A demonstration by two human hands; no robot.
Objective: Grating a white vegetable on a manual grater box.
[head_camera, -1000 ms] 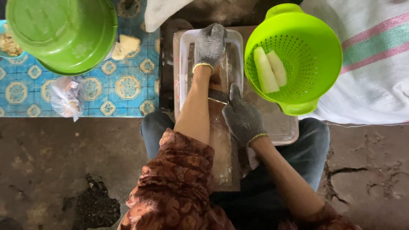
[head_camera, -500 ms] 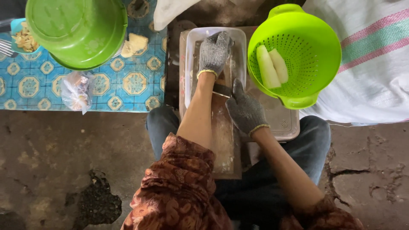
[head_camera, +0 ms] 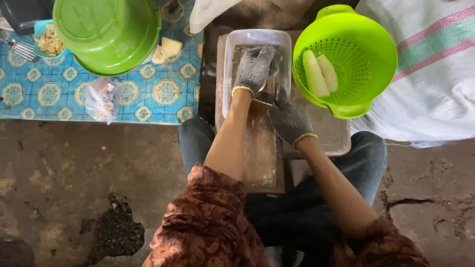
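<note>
**Gloved hands work a slicer board over a clear tub**

The left hand (head_camera: 253, 69), in a grey knit glove, is curled down onto the far end of a long wooden slicer board (head_camera: 260, 148), fingers closed over something small that the glove hides; what it holds cannot be told. The right hand (head_camera: 289, 118), gloved alike, lies flat against the board's right edge, fingers together, bracing it rather than gripping.

The board runs from the person's lap out over a clear plastic tub (head_camera: 255, 37), which sits on a pinkish tray (head_camera: 331, 138). Just right of the tub stands a lime-green colander (head_camera: 368, 64) holding two pale peeled pieces (head_camera: 320, 73).

This looks like the slicing step, mid-stroke. The next pass would call for steady downward pressure, with fingertips kept off the blade.
</note>
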